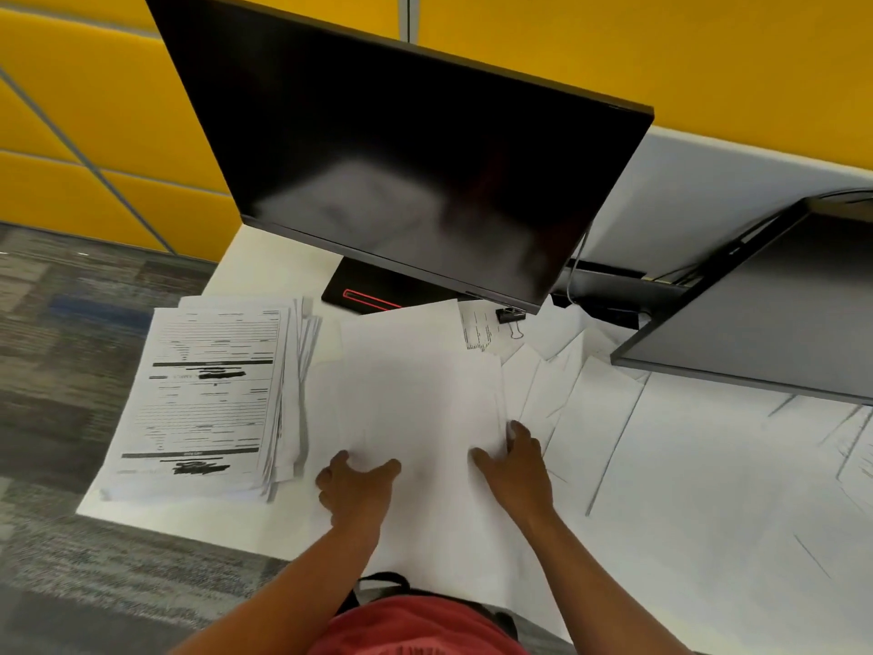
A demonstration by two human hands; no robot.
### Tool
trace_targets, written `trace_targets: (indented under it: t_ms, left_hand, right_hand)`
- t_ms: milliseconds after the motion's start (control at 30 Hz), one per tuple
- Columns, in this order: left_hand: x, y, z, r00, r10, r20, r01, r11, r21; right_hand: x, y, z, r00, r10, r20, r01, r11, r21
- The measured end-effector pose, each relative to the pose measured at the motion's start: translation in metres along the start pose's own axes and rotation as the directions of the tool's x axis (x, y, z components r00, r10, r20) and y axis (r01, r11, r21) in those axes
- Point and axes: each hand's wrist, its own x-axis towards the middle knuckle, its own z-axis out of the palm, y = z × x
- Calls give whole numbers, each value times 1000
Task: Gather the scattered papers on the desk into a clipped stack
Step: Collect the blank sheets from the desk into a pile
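Observation:
A loose pile of blank white papers (pixel 415 399) lies in the middle of the white desk. My left hand (pixel 354 484) presses on its near left edge, fingers curled over the paper. My right hand (pixel 519 465) rests on its near right side, fingertips on the sheets' right edge. A thicker stack of printed forms (pixel 208 394) sits at the desk's left end. More blank sheets (pixel 557 385) fan out to the right of the pile. A black binder clip (pixel 511 316) lies under the monitor's lower right corner, beside a partly covered printed sheet (pixel 479 328).
A dark monitor (pixel 401 158) on a black stand (pixel 363 288) hangs over the far side of the desk. A grey raised shelf (pixel 756 323) juts in from the right. The desk's left edge (pixel 94 508) drops to carpet. Yellow partition panels stand behind.

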Motion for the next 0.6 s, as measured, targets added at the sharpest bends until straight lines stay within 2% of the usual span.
trace_targets:
  t_ms: [133, 167, 233, 300, 400, 500, 600]
  left_hand:
    - [-3, -13, 1, 985, 30, 171, -18, 997, -72]
    - [-5, -17, 0, 986, 44, 161, -37, 998, -46]
    - [-6, -21, -6, 994, 104, 36, -107, 988, 110]
    - [-6, -22, -11, 994, 101, -53, -88, 974, 211]
    - [-7, -19, -12, 998, 49, -33, -42, 980, 193]
    - [-9, -21, -11, 997, 77, -15, -72, 975, 211]
    - [-12, -30, -10, 991, 106, 80, -110, 993, 51]
  right_hand:
    - [9, -6, -1, 998, 56, -4, -57, 995, -88]
    - [11, -6, -3, 997, 78, -12, -79, 991, -105]
    - [14, -6, -5, 996, 92, -20, -94, 990, -110]
    - [17, -8, -6, 995, 101, -8, -101, 991, -90]
    - [21, -15, -6, 994, 111, 22, -111, 994, -6]
    - [23, -21, -2, 988, 138, 66, -142, 988, 64]
    - [23, -20, 2, 989, 126, 77, -132, 989, 68]
